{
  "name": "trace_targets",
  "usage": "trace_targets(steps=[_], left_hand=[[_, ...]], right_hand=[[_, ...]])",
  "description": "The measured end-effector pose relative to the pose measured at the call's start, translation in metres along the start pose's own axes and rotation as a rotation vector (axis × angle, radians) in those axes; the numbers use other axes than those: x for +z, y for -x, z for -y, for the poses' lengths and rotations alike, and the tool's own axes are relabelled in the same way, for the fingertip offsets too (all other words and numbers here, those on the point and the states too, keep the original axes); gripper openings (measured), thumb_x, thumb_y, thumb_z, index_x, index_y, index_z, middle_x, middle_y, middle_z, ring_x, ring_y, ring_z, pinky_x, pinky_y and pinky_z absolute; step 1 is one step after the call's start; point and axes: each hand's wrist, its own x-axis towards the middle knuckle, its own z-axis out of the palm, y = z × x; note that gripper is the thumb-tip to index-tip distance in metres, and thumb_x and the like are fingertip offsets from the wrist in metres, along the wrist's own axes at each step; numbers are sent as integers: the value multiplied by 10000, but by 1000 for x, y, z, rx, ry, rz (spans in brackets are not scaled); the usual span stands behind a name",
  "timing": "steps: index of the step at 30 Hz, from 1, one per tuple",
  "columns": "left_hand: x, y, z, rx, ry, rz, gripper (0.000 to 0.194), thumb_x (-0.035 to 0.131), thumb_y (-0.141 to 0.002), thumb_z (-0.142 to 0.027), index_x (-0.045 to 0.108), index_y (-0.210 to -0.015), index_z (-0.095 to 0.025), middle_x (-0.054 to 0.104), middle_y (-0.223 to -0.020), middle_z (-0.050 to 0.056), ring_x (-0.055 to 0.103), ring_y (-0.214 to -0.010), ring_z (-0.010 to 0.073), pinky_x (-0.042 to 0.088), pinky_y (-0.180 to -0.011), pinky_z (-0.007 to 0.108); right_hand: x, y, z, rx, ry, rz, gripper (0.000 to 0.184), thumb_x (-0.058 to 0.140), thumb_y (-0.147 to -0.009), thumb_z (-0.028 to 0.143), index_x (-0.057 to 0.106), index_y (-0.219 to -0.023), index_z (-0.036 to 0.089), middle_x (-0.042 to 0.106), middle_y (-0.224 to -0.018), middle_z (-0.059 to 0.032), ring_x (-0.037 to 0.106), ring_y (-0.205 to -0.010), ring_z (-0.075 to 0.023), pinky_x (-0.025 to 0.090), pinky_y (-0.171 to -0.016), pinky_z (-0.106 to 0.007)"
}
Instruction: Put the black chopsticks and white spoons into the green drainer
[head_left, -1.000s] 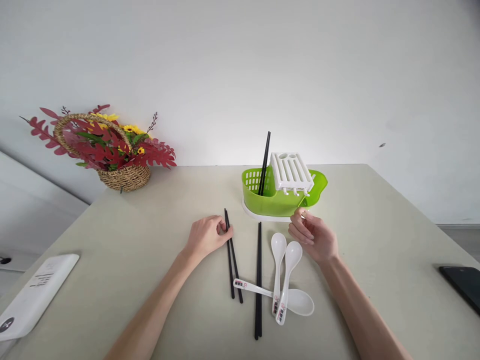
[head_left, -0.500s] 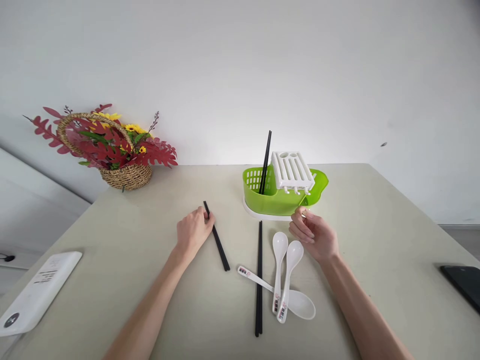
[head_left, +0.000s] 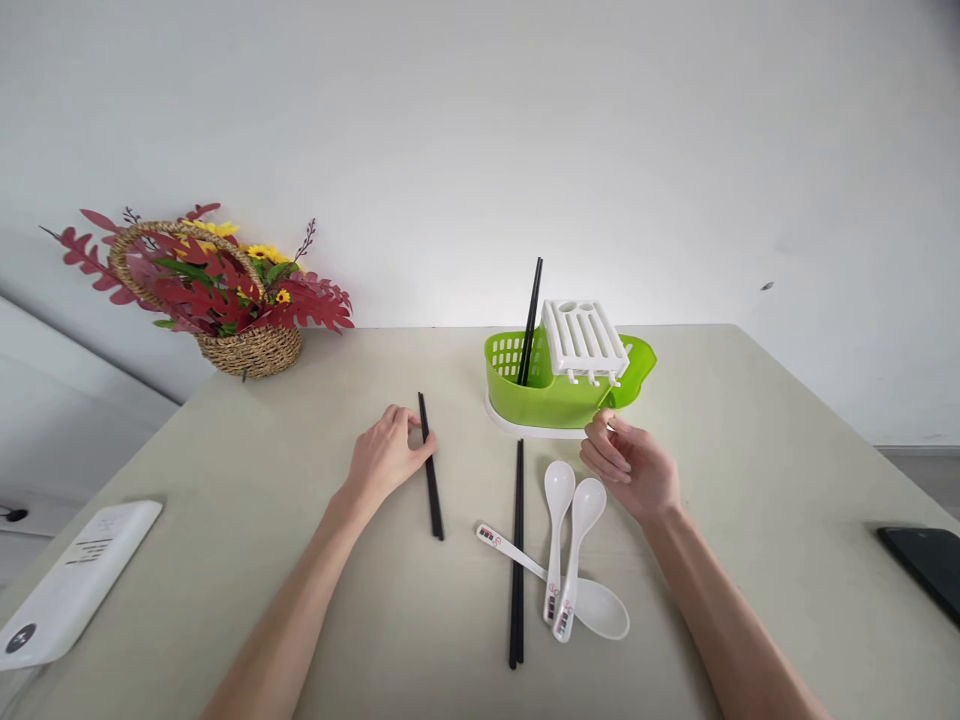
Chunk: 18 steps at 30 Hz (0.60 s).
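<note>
A pair of black chopsticks [head_left: 431,490] is pinched near the upper end between the thumb and fingers of my left hand [head_left: 388,450]. My right hand [head_left: 630,462] is curled closed just in front of the green cutlery basket [head_left: 540,402], thumb against the fingers, with nothing visible in it. A second chopstick pair [head_left: 517,540] lies lengthwise on the table between my hands, across the handle of a white spoon [head_left: 604,608]. Two more white spoons, a left one [head_left: 559,485] and a right one [head_left: 589,502], rest over that spoon.
Another pair of chopsticks [head_left: 530,320] leans upright in the basket, beside its white slotted holder [head_left: 585,340] with hooks. A wicker flower basket [head_left: 251,352] stands at the back left. At the sides lie a white device [head_left: 82,580] and a black phone [head_left: 922,565].
The chopsticks in my left hand have turned more upright, their lower end swinging left and their upper end right. My right hand has hardly moved.
</note>
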Motion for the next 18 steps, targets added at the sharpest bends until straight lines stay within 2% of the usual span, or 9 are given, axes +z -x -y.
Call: trace_targets(steps=[4, 9, 13, 18], left_hand=[[-1, -3, 7, -6, 20, 32, 186, 560, -990, -375, 652, -1016, -216, 714, -1123, 79, 714, -950, 240, 508, -763, 332], [5, -4, 16, 58, -53, -53, 220, 501, -1044, -328, 666, -1035, -183, 701, -1062, 126, 682, -987, 291, 510, -883, 403], [12, 1, 12, 57, -166, -117, 262, 433, -1061, -268, 672, -1065, -159, 672, -1080, 166, 640, -1027, 332, 492, -927, 456], [14, 5, 3, 38, -226, -132, 301, 398, -1060, -235, 682, -1075, -136, 649, -1140, 197, 613, -1073, 356, 475, -940, 474]], right_hand=[[0, 0, 0, 2, 8, 0, 208, 642, -972, 351, 619, -809, 225, 293, -532, 81, 141, -439, -79, 218, -423, -253], [1, 1, -1, 4, 10, 11, 201, 640, -975, 345, 619, -812, 230, 294, -536, 82, 140, -440, -82, 218, -428, -257], [2, 2, -1, 12, 6, 20, 197, 639, -978, 336, 633, -818, 220, 302, -538, 79, 147, -440, -77, 199, -440, -259], [0, 3, -1, 21, 1, 27, 179, 628, -984, 328, 650, -843, 220, 305, -542, 74, 164, -443, -74, 203, -453, -252]])
